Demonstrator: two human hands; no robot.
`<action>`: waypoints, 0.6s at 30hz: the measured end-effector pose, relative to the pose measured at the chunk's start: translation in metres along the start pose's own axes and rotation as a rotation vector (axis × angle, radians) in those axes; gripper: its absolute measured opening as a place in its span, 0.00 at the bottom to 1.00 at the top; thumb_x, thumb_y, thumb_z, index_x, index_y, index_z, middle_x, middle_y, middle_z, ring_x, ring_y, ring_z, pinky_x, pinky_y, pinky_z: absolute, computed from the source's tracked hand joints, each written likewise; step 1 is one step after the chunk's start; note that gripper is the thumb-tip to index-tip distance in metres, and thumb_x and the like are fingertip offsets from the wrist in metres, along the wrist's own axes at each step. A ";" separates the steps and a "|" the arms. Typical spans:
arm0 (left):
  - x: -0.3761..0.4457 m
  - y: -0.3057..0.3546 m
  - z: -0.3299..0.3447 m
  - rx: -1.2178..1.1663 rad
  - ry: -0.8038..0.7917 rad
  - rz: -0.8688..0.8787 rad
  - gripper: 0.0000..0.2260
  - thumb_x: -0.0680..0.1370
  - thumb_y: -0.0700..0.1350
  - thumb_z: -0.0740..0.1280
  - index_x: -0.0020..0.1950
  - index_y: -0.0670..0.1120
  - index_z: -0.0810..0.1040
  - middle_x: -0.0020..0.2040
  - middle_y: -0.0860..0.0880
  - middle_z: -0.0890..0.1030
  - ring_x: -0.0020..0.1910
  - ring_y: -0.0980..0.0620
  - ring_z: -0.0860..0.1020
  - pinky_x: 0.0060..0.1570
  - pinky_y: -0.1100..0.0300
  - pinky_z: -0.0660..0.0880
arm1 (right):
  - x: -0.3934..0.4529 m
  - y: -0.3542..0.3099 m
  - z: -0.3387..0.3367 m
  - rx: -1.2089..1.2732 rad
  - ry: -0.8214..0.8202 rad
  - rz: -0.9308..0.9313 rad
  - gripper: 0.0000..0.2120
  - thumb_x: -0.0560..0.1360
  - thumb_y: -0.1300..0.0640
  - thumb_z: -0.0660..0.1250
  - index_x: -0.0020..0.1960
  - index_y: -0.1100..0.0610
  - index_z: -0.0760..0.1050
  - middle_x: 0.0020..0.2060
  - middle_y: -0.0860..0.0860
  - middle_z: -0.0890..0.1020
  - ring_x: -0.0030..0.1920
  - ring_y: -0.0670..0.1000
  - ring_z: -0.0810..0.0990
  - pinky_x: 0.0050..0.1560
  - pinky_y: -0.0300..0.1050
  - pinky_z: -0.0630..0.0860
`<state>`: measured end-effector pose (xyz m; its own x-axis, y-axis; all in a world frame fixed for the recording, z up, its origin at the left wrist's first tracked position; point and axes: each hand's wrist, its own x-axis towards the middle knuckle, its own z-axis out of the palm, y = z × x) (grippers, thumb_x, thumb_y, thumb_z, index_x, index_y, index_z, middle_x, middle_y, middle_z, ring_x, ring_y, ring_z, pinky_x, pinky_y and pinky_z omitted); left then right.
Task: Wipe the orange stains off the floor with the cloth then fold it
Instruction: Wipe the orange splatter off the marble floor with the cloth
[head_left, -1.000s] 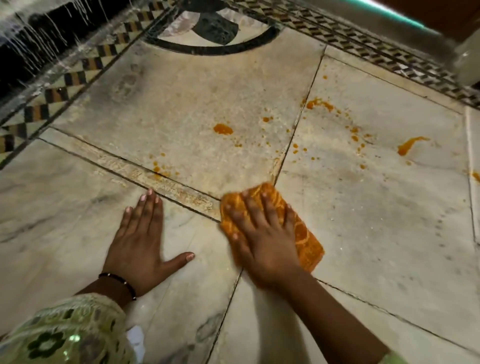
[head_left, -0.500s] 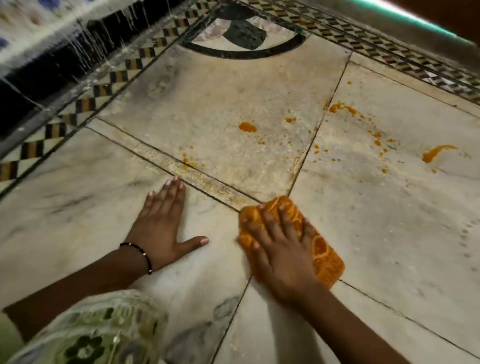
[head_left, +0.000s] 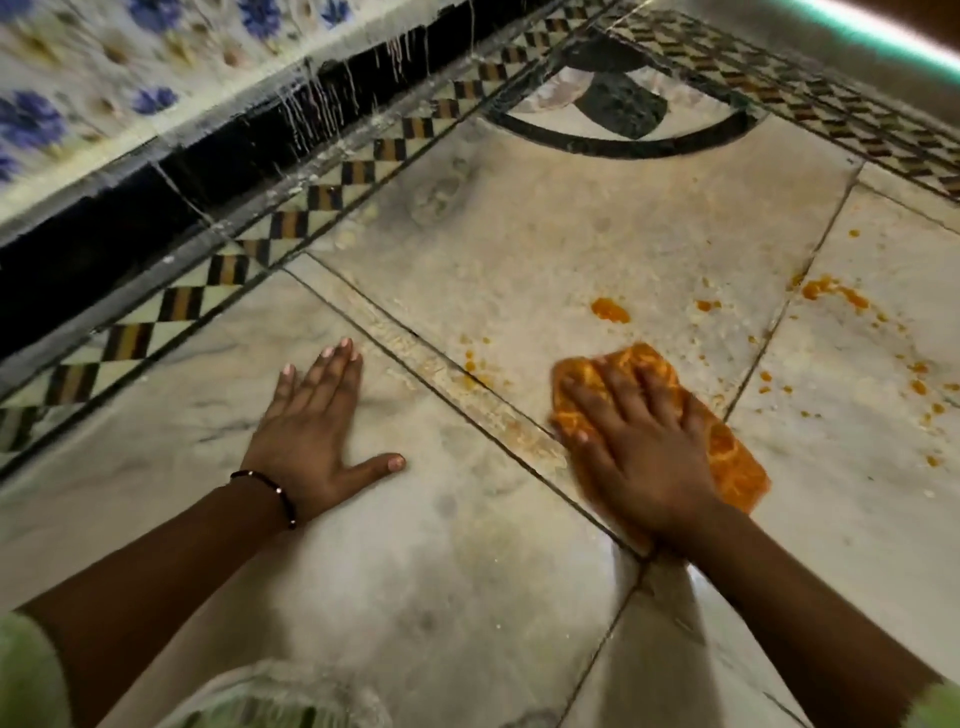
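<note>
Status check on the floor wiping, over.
Left hand flat on the pale marble floor, bracing. Right hand pressing the folded orange cloth flat. Orange stains remain ahead. Nothing in the way.

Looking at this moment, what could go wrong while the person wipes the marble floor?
1. The orange patterned cloth under the right hand already looks stained orange, so it may smear rather than lift the orange blob.
2. Scattered orange droplets lie far right and could be missed.
3. The left hand rests flat on the pale marble floor; it might slip if that is wet.
</note>
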<state>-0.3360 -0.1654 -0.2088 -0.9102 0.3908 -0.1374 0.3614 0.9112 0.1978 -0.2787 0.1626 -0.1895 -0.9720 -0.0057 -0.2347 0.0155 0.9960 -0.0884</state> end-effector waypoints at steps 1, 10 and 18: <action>0.000 -0.001 0.003 0.001 0.012 0.005 0.51 0.67 0.78 0.44 0.78 0.43 0.46 0.77 0.48 0.44 0.76 0.53 0.43 0.73 0.50 0.39 | -0.015 -0.011 0.004 -0.007 0.024 0.029 0.28 0.76 0.34 0.36 0.76 0.35 0.43 0.78 0.46 0.47 0.77 0.57 0.43 0.70 0.64 0.42; 0.003 -0.009 0.006 0.035 -0.008 0.028 0.51 0.68 0.78 0.48 0.77 0.42 0.49 0.78 0.45 0.49 0.76 0.48 0.50 0.73 0.45 0.49 | 0.094 -0.101 -0.008 0.031 -0.020 -0.259 0.26 0.80 0.41 0.45 0.76 0.36 0.42 0.78 0.44 0.44 0.77 0.54 0.39 0.69 0.67 0.36; 0.001 -0.004 0.004 0.024 -0.017 -0.005 0.52 0.67 0.78 0.50 0.77 0.43 0.47 0.78 0.45 0.47 0.77 0.49 0.48 0.73 0.46 0.47 | -0.005 -0.062 0.009 -0.031 0.065 -0.045 0.27 0.79 0.39 0.43 0.76 0.37 0.43 0.76 0.46 0.44 0.75 0.55 0.41 0.69 0.68 0.41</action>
<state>-0.3379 -0.1683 -0.2141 -0.9086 0.3879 -0.1547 0.3616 0.9161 0.1732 -0.2725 0.1004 -0.1915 -0.9848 -0.0454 -0.1676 -0.0344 0.9971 -0.0675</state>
